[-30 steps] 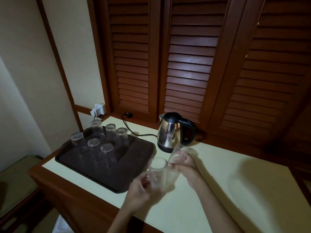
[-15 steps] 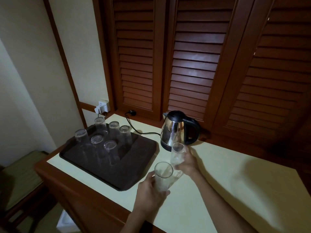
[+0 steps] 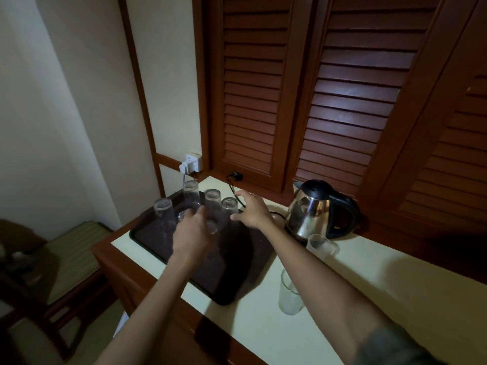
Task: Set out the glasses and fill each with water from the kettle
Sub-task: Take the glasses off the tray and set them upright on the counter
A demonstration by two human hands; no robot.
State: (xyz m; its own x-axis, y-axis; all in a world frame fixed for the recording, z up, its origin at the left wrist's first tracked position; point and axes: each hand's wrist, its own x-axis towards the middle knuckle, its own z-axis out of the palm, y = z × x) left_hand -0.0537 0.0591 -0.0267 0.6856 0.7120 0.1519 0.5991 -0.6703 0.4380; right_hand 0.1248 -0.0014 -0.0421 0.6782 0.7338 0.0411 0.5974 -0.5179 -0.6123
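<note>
Reaching mid-frame for upturned glasses [image 3: 162, 209] on the tray [image 3: 151, 234], right hand [image 3: 251, 210] fingers [image 3: 241, 194] spread, left hand [image 3: 193, 231] fingers hidden; two set-out glasses [image 3: 322, 246] wait lower right; next, grip and right another.

We see a cream-topped bench [image 3: 395, 291], dark tray [image 3: 232, 283] on its left end, white wall socket [image 3: 190, 163] just behind that end, brown louvred shutters [image 3: 350, 101] behind it, striped seat [image 3: 73, 246] beside its left end.

Pale yellow surface [image 3: 395, 299], brown wood edging. Directly on it:
- dark brown rectangular tray [image 3: 232, 280], left
- stainless-steel electric kettle [image 3: 313, 210] with black lid and handle, at the back
- two clear glass tumblers, upright: one [image 3: 322, 247] just before the kettle, one [image 3: 288, 296] beside the tray's near corner
- black power cord [image 3: 233, 185], along the back
</note>
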